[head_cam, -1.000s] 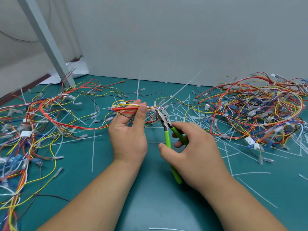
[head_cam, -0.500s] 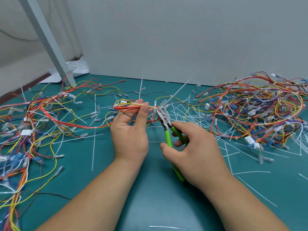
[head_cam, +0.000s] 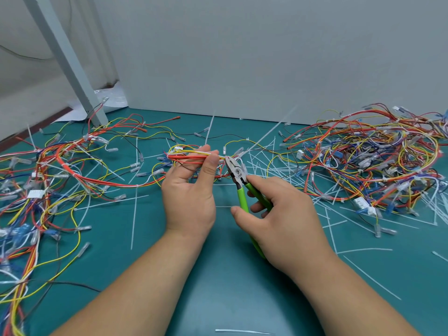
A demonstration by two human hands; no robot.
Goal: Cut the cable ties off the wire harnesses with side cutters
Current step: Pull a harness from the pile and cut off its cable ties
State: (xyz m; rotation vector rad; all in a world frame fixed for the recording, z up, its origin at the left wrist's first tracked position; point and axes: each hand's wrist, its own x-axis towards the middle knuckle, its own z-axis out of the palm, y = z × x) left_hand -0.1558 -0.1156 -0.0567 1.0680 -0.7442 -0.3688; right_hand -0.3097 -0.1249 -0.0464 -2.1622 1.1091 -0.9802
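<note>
Head view: only cam, looking down on both hands.
L hand (head_cam: 189, 200): you're pinching the red/yellow wire bundle (head_cam: 188, 156) between thumb and fingers, holding it just above the mat (head_cam: 218, 299).
R hand (head_cam: 278, 219): you're gripping the cutters (head_cam: 238, 177) by the green handles. Handles are sitting spread, blades looking part open.
Tie (head_cam: 240, 161): small white loop at the cutter nose, just right of your L thumb. Can't tell if it's betw. the blades.
Risk, wire: blades are riding against the insulation, so squeezing now is prob. nicking a wire along w/ the tie.
Risk, thumb: it's sitting just beside the nose, so a slip is pinching skin.
Risk, snag: the bundle is trailing into the loose ties (head_cam: 134, 209), so tugging is dragging them along.
</note>
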